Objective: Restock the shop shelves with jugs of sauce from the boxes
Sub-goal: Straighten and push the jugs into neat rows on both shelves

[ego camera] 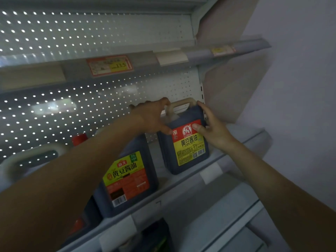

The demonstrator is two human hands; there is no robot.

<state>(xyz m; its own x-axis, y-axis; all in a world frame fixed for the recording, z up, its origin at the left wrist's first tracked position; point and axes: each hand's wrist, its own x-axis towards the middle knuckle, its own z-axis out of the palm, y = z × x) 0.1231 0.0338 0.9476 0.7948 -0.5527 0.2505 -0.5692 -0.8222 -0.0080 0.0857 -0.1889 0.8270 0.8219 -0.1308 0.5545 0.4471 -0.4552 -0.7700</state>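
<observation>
Head view: looks up along a shop shelf, both forearms reaching in from the lower corners of the frame.
Jug in hand: a dark jug with a red and yellow label (187,142) stands upright on the middle shelf (209,175), right of centre, close to the shelf's right end and set back from the front edge.
Left hand: the left hand (152,117) is curled over the jug's upper left shoulder, thumb against the face by the label corner; the fingers go behind the pale handle (181,104), so I cannot tell how firmly they grip.
Right hand: the right hand (211,128) is mostly straight-fingered, thumb pressed on the label, fingers along the jug's upper right edge, steadying rather than clasping.
Already shelved: a second jug with a green and orange label (127,177) stands just beside it, lower centre; a blurred further jug (32,160) shows at the left edge.
Still bare: the upper shelf (163,59), with its price tag (111,65), shows no stock in view.
Progress: judged early to midway; this jug looks nearly placed, wanting only squaring up. No boxes are in view.
</observation>
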